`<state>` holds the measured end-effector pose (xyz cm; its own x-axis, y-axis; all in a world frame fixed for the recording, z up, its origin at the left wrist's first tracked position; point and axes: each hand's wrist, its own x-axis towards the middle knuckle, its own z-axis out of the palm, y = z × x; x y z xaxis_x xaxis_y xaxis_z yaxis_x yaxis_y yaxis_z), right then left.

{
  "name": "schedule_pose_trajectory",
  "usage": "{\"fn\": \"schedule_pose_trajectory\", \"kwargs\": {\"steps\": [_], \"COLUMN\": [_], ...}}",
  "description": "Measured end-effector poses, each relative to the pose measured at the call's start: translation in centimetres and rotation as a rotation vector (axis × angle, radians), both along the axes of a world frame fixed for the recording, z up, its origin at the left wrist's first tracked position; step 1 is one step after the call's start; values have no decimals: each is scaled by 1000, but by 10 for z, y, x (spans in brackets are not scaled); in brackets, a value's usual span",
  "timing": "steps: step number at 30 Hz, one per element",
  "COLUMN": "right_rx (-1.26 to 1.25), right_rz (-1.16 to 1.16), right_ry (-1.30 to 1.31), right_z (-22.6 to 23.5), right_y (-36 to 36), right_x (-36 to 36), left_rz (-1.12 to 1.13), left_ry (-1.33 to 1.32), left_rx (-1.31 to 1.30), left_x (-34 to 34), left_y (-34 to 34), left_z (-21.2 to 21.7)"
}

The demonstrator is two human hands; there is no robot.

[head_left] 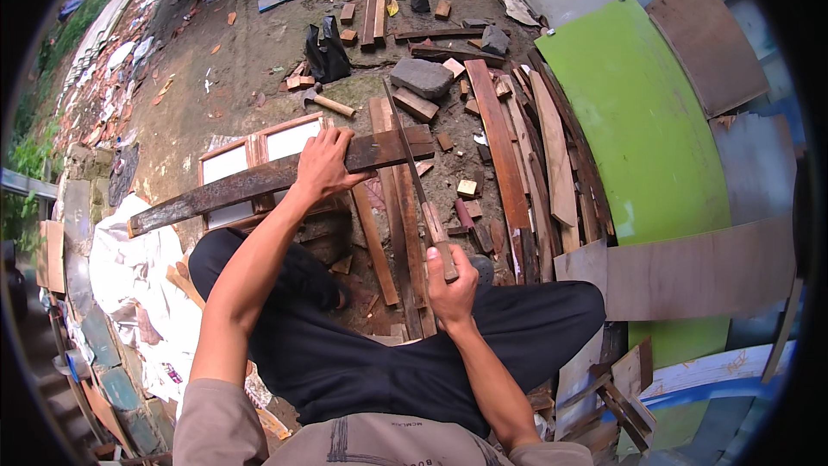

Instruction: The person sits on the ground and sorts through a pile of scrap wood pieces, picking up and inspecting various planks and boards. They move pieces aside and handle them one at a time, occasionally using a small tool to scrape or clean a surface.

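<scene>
A long dark wooden plank point(233, 190) lies crosswise in front of me, its right end resting over upright-running boards point(403, 233). My left hand point(326, 164) is closed over the plank right of its middle, fingers over the far edge. In my right hand point(452, 286) is the wooden handle of a handsaw point(435, 229). The saw's thin blade points away from me and crosses the plank near its right end. How deep the teeth sit in the wood is too small to tell.
Beyond the plank lie a hammer point(330, 103), a black bag point(327, 50) and a grey stone block point(422, 77). Long boards point(500, 142) are piled at the right, beside a green panel point(642, 121). A framed white panel point(226, 166) lies under the plank; white cloth point(138, 263) is at the left.
</scene>
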<state>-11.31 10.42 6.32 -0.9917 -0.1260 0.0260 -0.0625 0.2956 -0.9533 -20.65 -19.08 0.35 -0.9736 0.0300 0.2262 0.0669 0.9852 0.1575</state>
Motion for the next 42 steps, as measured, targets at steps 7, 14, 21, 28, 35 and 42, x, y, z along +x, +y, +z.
{"fn": "schedule_pose_trajectory", "kwargs": {"steps": [7, 14, 21, 28, 35, 42], "right_rx": [64, 97, 85, 50, 37, 29], "right_rz": [-16, -32, -13, 10, 10, 69], "right_ry": [-25, -16, 11, -44, -60, -101], "right_z": [22, 29, -22, -9, -11, -8], "right_y": [-13, 5, 10, 0, -8, 4], "right_x": [7, 20, -24, -26, -38, -37], "left_rz": [-68, -96, 1, 21, 133, 179], "left_ry": [23, 13, -114, -114, -331, -488], "left_rx": [68, 76, 68, 35, -65, -81], "left_x": [-7, -9, -25, -19, -30, -36], "left_y": [-3, 1, 1, 3, 0, 2], "left_z": [-7, -8, -27, -22, -20, -20]}}
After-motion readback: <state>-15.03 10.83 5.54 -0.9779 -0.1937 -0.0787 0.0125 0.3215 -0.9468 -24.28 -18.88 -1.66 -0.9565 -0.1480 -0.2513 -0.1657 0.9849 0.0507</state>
